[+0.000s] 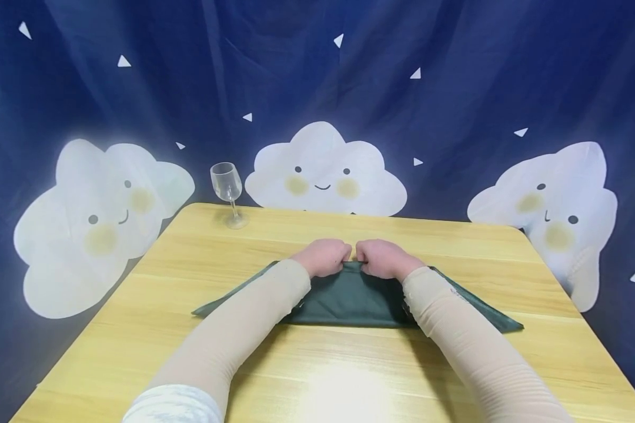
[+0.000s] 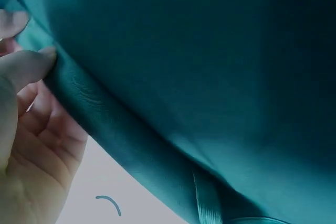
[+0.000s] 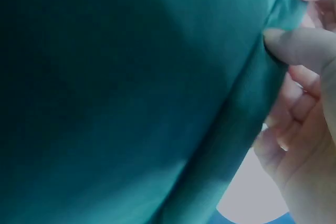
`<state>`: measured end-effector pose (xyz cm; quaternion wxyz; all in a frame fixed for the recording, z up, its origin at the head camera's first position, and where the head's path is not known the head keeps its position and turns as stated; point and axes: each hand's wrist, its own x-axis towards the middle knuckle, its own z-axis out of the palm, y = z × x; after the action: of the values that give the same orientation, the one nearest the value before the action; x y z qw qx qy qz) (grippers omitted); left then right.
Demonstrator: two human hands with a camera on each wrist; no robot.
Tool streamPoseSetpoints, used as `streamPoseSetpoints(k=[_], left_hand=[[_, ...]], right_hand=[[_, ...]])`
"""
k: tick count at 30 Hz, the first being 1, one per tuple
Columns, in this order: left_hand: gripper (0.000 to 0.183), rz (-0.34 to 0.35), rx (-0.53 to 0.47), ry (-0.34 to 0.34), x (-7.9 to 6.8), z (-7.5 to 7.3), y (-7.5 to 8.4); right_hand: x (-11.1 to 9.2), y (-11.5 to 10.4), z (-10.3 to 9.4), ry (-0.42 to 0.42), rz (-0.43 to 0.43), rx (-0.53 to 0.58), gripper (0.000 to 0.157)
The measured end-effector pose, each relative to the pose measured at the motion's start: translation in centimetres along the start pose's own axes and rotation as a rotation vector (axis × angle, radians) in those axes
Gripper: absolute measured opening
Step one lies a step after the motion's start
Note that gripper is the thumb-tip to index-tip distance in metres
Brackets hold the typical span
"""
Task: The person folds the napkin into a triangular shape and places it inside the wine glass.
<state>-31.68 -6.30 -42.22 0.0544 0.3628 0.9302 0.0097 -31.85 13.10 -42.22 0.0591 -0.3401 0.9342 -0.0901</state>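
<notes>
A dark green cloth [image 1: 349, 299] hangs from both hands over the table, its top edge raised and its two side corners spreading outward and down. My left hand [image 1: 325, 257] pinches that edge just left of the middle. Close beside it, my right hand [image 1: 386, 258] pinches the same edge, with a small gap between the two fists. Thumbs press on a wide folded band [image 2: 126, 135] in the left wrist view, with fingers behind it. A narrow strap [image 2: 207, 200] comes off the band there. From the right wrist, the right thumb [image 3: 294, 48] lies on the band.
A clear wine glass [image 1: 226, 183] stands upright at the table's back left. The wooden table [image 1: 148, 317] lies under the arms, with a bright light reflection at its front. Behind it hangs a dark blue curtain [image 1: 296, 70] with smiling clouds.
</notes>
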Motion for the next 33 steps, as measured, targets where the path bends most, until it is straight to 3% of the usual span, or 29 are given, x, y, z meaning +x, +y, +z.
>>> streamPoseSetpoints(k=[7, 15, 22, 26, 33], left_hand=[[0.008, 0.029, 0.102, 0.063, -0.1, 0.4, 0.0], [0.018, 0.086, 0.038, 0.061, -0.9, 0.3, -0.1], [0.026, 0.141, 0.053, 0.052, -1.7, 0.2, 0.1], [0.027, 0.108, 0.017, 0.062, -1.6, 0.3, 0.3], [0.013, 0.053, -0.018, 0.064, -0.8, 0.7, 0.1]], right_hand=[[-0.2, -0.6, -0.1, 0.079, -0.05, -0.021, 0.023], [-0.5, -0.6, -0.6, 0.019, -0.073, -0.059, 0.016], [-0.7, -0.8, -0.9, -0.039, -0.097, -0.061, 0.026], [-0.8, -0.8, -0.7, -0.037, -0.054, -0.03, 0.022], [-0.2, -0.6, -0.2, -0.057, 0.035, -0.031, 0.011]])
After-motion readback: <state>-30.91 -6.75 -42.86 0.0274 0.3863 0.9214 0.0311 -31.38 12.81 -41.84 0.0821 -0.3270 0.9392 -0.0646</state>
